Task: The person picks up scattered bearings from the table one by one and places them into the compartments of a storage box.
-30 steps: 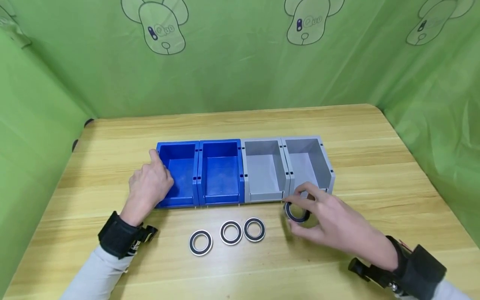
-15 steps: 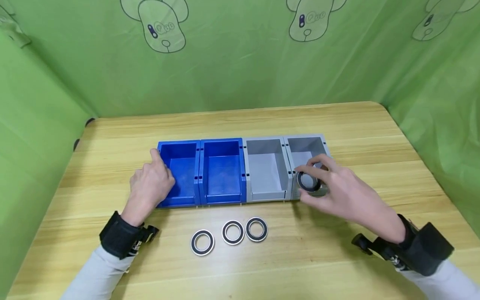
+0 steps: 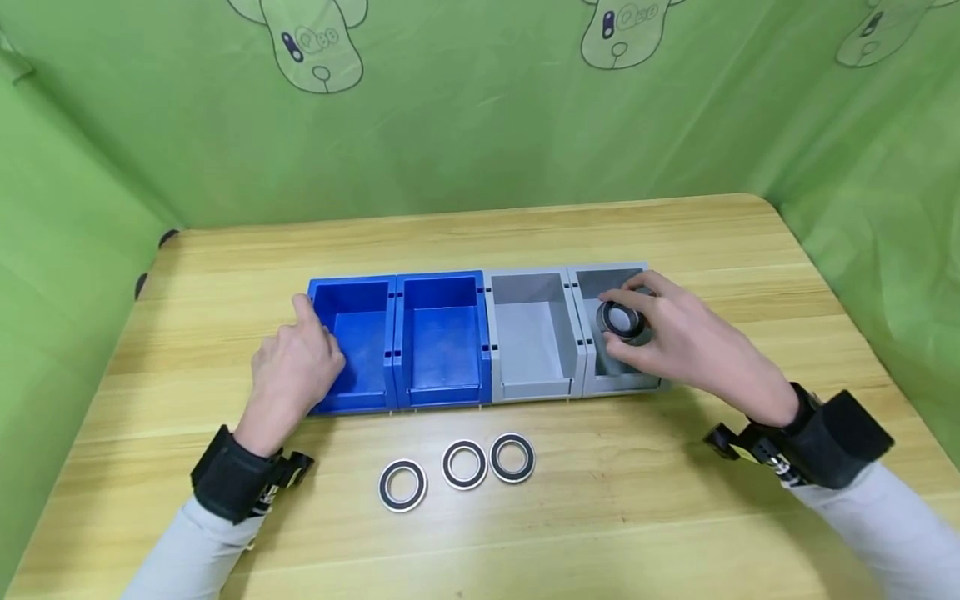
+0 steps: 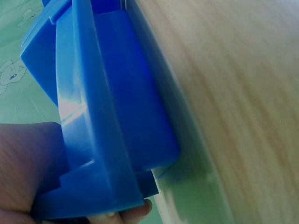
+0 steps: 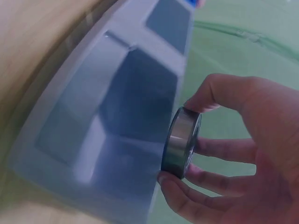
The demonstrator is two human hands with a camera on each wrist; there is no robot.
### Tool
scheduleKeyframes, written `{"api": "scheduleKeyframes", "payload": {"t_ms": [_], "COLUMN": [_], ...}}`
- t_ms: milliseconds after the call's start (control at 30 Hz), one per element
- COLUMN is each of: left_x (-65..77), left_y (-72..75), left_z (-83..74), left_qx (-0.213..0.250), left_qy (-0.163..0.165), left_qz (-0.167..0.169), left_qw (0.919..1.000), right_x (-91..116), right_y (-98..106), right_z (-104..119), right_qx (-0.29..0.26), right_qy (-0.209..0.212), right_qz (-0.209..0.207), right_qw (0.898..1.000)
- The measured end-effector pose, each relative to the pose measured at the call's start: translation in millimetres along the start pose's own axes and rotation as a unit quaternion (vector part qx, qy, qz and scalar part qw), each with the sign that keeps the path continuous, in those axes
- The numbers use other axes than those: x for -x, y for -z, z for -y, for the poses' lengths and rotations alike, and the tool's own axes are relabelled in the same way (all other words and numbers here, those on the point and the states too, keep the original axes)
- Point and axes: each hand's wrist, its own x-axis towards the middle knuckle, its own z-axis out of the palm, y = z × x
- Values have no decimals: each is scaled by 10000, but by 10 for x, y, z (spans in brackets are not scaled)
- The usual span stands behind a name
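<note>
My right hand pinches a ball bearing, a steel ring with black seals, between thumb and fingertips. In the head view it overlaps the rightmost grey bin; the right wrist view shows it close to that bin's opening. My left hand grips the outer side wall of the leftmost blue bin. Fingertips show under the wall's edge in the left wrist view. Nearer me on the table, three more bearings lie flat: one at left, a middle one and one at right.
Between the outer bins stand a second blue bin and another grey bin, all side by side in one row. Green curtains surround the wooden table at the back and sides.
My right hand has carried the bearing up and away from me, from in front of the rightmost grey bin to over it. The left hand keeps its grip on the blue bin.
</note>
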Motion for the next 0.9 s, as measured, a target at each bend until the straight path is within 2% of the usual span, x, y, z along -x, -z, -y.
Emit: {"api": "scheduleKeyframes", "payload": {"t_ms": [433,700,900], "left_x": [7,-3,-5], "left_y": [-11,-15,-19], "left_z": [-11,-4,-7], "left_qx": [-21,-49,-43], "left_qy": [-66,-30,-23], "left_qz": [-123,-85,-92], "left_qw": [9999,9999,9999], "right_x": [-256,-327,-354], "right_y": [-162,-281,-331], "right_z": [-173,-227,-241], "right_qx": [94,194,244], "right_qy": [-155,46,21], "right_qz": [1009,1134,1296], "right_qw": [9947,9933,9913]}}
